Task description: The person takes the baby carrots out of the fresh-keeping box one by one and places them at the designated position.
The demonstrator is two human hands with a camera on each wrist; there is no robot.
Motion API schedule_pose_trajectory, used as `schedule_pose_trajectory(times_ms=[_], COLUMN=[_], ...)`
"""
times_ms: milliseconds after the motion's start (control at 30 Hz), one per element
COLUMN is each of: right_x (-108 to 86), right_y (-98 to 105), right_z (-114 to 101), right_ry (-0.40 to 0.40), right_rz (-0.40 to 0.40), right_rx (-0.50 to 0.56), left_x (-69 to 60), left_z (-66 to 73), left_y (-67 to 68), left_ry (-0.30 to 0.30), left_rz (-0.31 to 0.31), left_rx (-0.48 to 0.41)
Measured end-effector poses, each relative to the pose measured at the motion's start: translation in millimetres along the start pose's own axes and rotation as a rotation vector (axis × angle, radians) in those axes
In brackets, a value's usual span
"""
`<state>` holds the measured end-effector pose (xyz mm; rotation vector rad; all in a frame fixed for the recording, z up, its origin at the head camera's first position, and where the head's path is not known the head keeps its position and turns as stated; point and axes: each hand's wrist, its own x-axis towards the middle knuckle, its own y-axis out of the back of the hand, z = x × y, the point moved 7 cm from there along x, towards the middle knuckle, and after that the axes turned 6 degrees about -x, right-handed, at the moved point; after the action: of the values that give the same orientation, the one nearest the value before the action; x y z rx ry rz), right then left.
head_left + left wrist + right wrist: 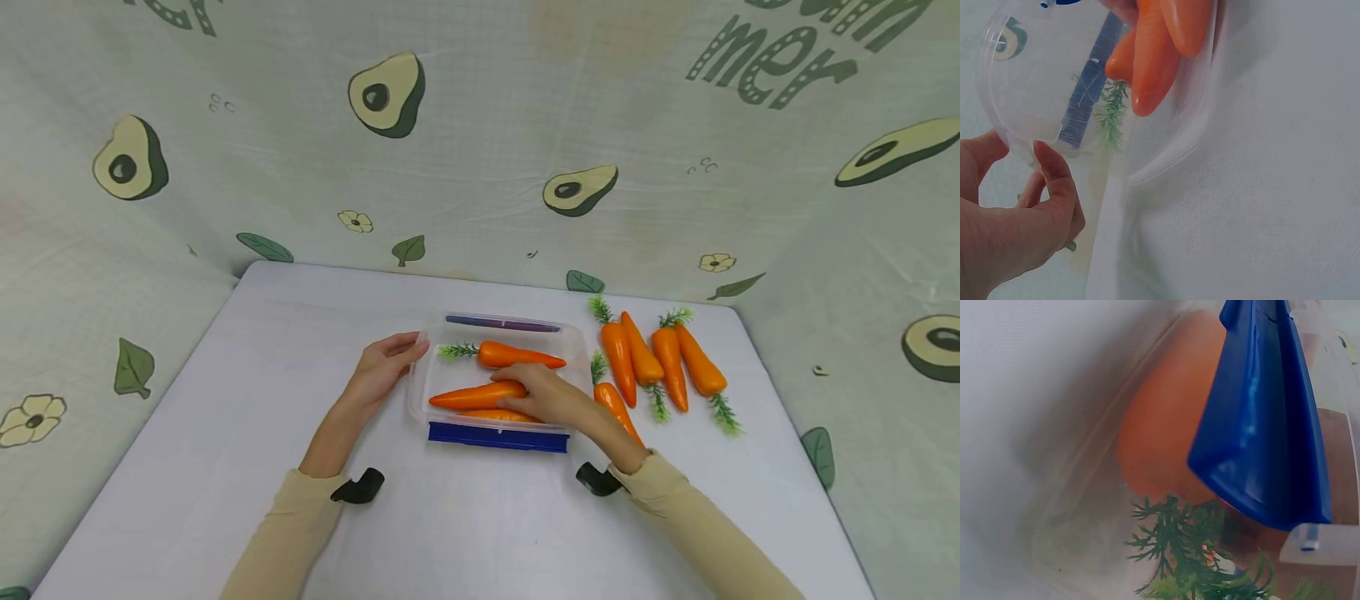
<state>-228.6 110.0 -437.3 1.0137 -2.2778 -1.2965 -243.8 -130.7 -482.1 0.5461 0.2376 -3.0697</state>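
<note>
Though left fingers (pixel 412 353) at box rim (pixel 417 392) — wide tabletop (pixel 247 392) alongside.

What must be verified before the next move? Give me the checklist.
1. Left grip on the clear rectangular plastic box: ok, pinching its left rim.
2. Box top uncovered: ok.
3. Near long blue plastic latch outside the opening: ok.
4. Right grip off the box's middle tapered orange carrot: not ok, holding it.
5. That carrot on box floor: cannot tell.
6. Loose orange carrots visible: ok, five right of the box.
</note>
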Motion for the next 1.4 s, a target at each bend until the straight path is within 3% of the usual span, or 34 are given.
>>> schedule_pose_trajectory(times_ms=[233,400,600,933,1400], right_x=[-3.0,-7.7,-15.7,-32.1,-65.8], right_y=[6,18,36,69,110], right_z=[-4,-10,-18,-30,-29], right_ry=[-0.003,-0.038,-0.064,-0.023,-0.084], right_rz=[-0.014,0.028,0.114,0.296,0.502], right_rx=[-0.072,-0.105,-0.148,-0.151,-0.018], left_x=[0.5,0.8,-0.2,1.3,-0.5], left_z=[0.1,-1.1,0.6,1.8,4.5], left_y=[-4.7,-2.7,-0.1,0.7,-0.3], left_ry=[0.0,0.004,0.001,0.008,-0.019], left_rz=[-0.019,-0.012,-0.012,-0.015,-0.027], left_rx=[-0.007,0.003,0.013,0.023,0.02])
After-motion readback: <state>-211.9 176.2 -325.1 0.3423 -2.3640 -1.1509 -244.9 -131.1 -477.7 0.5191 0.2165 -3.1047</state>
